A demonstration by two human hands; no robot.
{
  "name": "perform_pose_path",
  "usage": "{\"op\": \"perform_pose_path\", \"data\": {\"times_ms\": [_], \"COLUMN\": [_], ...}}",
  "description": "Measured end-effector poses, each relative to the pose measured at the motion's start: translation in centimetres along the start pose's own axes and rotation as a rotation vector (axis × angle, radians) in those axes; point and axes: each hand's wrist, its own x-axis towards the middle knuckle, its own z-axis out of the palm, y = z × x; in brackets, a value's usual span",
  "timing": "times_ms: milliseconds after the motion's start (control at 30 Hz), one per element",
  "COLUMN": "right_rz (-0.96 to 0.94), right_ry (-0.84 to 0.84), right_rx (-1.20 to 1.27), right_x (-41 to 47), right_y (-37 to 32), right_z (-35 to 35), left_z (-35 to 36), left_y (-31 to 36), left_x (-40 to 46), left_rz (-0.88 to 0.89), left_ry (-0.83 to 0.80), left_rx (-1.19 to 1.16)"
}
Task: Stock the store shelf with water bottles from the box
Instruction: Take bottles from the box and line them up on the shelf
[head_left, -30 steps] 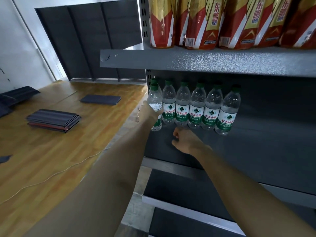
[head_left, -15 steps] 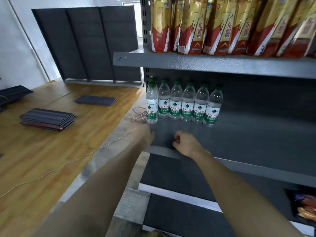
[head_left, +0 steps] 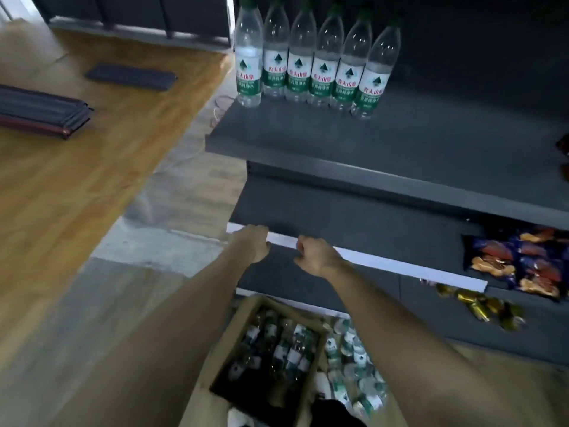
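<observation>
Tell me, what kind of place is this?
Most likely a small shop being stocked. A dark metal store shelf holds a neat row of water bottles, snack packets lie on a lower shelf, and a cardboard box of more bottles sits below.

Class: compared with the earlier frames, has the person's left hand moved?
Yes. The left hand has dropped from the clear green-labelled water bottles to the lower white-edged shelf.

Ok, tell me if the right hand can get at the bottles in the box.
Probably yes. The box is open at the top, the bottles lie uncovered, and the right hand holds nothing. It is above the box in the picture, with nothing between them.
</observation>
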Motion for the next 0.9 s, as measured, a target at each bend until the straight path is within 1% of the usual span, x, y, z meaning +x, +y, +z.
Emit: {"op": "perform_pose_path", "data": {"times_ms": [100, 133, 233, 367, 467, 567, 700, 900], "right_rz": [-0.030, -0.040, -0.073, -0.106, -0.104, -0.092, -0.059, -0.030], "right_ry": [-0.114, -0.138, -0.209, -0.374, -0.478, -0.560, -0.616, -0.684], "right_rx": [-0.032, -0.025, -0.042, -0.062, -0.078, -0.093, -0.083, -0.109], "right_x": [0.1, 0.2, 0.8, 2.6, 3.7, 4.3, 4.9, 6.4], "right_y": [1.7, 2.3, 4.5, 8.4, 11.6, 14.5, 17.9, 22.5], "right_z": [3.4, 4.4, 7.7, 13.1, 17.5, 22.5, 29.6, 41.3], "left_z": [4.7, 6.2, 11.1, 18.2, 22.1, 27.4, 34.8, 46.6], "left_y": [0.3, 0.5, 0.9, 1.7, 3.0, 3.7, 3.9, 2.1], "left_x": [-0.8, -1.0, -1.7, -3.9, -5.4, -5.9, -5.8, -4.0], "left_rz": [-0.006, -0.032, -0.167, -0.309, -0.332, -0.340, -0.383, -0.426], "left_ry": [-0.059, -0.090, -0.179, -0.277, -0.391, -0.462, -0.515, -0.525], "left_rx": [-0.010, -0.022, -0.132, -0.232, -0.170, -0.116, -0.127, -0.181]}}
